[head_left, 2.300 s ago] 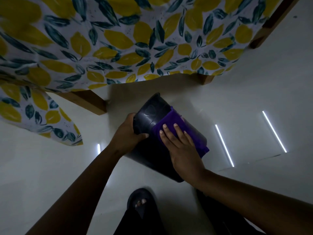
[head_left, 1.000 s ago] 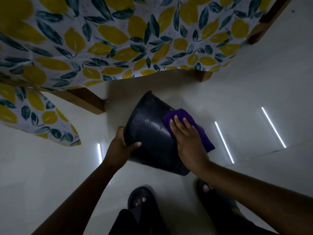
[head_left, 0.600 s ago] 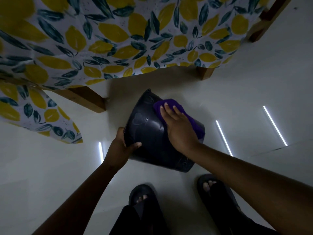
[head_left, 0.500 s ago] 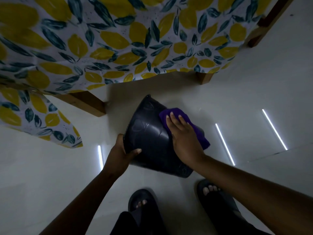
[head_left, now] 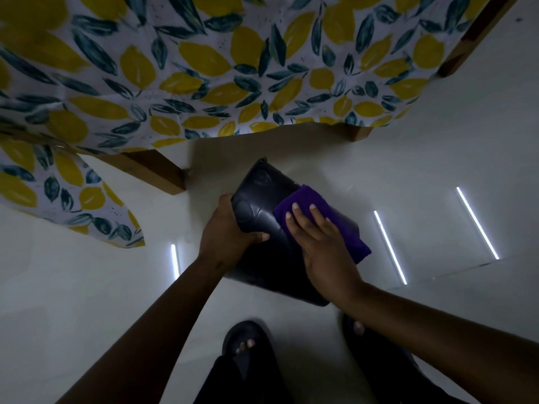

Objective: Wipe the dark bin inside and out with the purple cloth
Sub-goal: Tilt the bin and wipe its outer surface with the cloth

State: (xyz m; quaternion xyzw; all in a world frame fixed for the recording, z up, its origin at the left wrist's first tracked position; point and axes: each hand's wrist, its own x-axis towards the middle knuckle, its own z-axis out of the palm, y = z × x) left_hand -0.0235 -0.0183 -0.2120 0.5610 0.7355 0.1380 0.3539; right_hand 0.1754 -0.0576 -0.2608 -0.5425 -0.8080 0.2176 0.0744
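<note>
The dark bin [head_left: 264, 196] is tipped on its side above the pale floor, its outer wall facing me and its opening hidden. My left hand [head_left: 226, 231] grips its left edge, thumb across the wall. The purple cloth [head_left: 309, 204] lies on the wall's right half. My right hand [head_left: 320, 243] presses flat on the cloth, fingers spread and pointing away from me.
A table with a lemon-and-leaf tablecloth [head_left: 204, 68] overhangs the upper view, with wooden legs [head_left: 157, 170] left of the bin and at the far right. The glossy floor [head_left: 437, 158] reflects strip lights. My sandalled feet [head_left: 248, 348] stand just below the bin.
My right hand has slid the cloth back toward me and rightward along the bin's wall. My left hand has shifted higher on the bin's left edge, and the bin has turned slightly.
</note>
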